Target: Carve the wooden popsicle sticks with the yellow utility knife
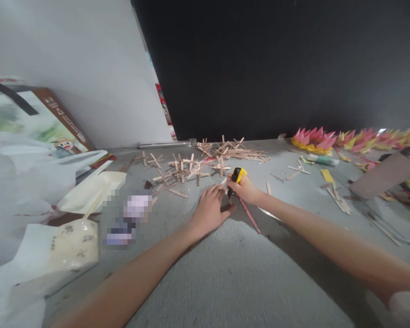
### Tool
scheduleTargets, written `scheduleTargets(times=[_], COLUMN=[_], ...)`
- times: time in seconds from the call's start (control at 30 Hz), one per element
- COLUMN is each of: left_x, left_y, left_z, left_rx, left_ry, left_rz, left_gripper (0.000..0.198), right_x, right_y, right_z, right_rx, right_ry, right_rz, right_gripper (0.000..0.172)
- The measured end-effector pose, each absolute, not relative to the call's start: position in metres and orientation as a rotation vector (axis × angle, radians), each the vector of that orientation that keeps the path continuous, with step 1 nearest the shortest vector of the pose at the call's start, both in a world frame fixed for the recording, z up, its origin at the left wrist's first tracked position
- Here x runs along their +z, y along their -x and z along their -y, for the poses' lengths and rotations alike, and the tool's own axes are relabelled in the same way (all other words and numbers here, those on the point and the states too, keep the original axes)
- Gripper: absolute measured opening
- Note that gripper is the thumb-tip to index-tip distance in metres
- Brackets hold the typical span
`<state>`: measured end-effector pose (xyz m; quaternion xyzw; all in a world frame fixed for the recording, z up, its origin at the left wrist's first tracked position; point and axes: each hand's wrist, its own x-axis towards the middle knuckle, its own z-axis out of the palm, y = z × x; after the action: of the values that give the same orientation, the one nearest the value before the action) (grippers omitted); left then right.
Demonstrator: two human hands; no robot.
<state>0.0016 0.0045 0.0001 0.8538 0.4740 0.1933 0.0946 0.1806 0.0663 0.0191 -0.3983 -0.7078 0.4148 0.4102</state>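
My right hand [244, 187] is closed around a yellow and black utility knife [238, 175], its tip pointing down at the tabletop. Close beside it, my left hand [210, 207] presses on the table with fingers bent and thumb apart. At its fingertips shows the pale end of a wooden craft stick [222, 181]; the rest is mostly hidden by the hands. A red patterned pencil [248, 214] lies slanting just below my right hand. Partly under my right forearm is a thin pale strip [270, 214]. Just beyond both hands stand several crossed craft-stick pieces [181, 169].
More sticks [246, 154] are piled by the black panel [259, 68]. Pink and yellow paper crowns [314, 139], a glue stick [323, 159] and a tumbler [386, 177] lie right. White plastic bags [17, 173], a foam tray [89, 193] and a wrapped food container [77, 243] crowd the left.
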Motion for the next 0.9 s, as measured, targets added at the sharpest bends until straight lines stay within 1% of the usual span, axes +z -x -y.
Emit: scheduleTargets(times=[0.13, 0.3, 0.43, 0.53, 0.6, 0.73, 0.9], left_x=[-0.002, -0.003, 0.000, 0.002, 0.003, 0.003, 0.001], left_y=[-0.002, -0.001, 0.000, 0.000, -0.001, -0.002, -0.001], left_z=[-0.006, -0.005, -0.004, -0.003, -0.003, -0.002, -0.003], left_rx=[0.597, 0.578, 0.579, 0.622, 0.655, 0.641, 0.581], left_ry=[-2.513, -2.498, -2.489, -2.507, -2.499, -2.481, -2.490], left_rz=[-1.418, -1.427, -1.414, -1.373, -1.383, -1.411, -1.434], left_gripper=[0.065, 0.063, 0.062, 0.061, 0.062, 0.060, 0.063], right_x=[0.018, 0.011, 0.012, 0.018, 0.021, 0.020, 0.015], right_y=[-0.184, -0.197, -0.195, -0.184, -0.177, -0.176, -0.194], right_z=[-0.060, -0.030, -0.024, -0.044, -0.060, -0.073, -0.041], right_rx=[1.018, 1.005, 0.997, 1.011, 1.029, 1.083, 1.046], right_ry=[0.987, 0.988, 1.011, 1.028, 1.042, 1.037, 0.970], right_rz=[1.776, 1.790, 1.875, 1.953, 1.901, 1.761, 1.788], right_gripper=[0.026, 0.033, 0.029, 0.024, 0.021, 0.026, 0.029])
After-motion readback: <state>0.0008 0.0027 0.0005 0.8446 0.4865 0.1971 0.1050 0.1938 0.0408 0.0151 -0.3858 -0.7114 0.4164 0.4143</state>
